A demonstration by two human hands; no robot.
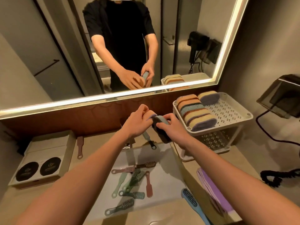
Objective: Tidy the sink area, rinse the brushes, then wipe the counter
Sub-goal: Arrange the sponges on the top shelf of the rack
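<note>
Head view, above the sink [164,161]: left hand [138,123] curls its fingers round a soft orange-and-purple sponge [152,114]; right hand [172,128] pinches a blue-topped dark sponge [159,119] that touches it. Just right, a perforated white plastic rack [227,109] holds rounded layered sponges [194,114]. Slim plastic brushes [134,179] lie scattered in the basin.
</note>
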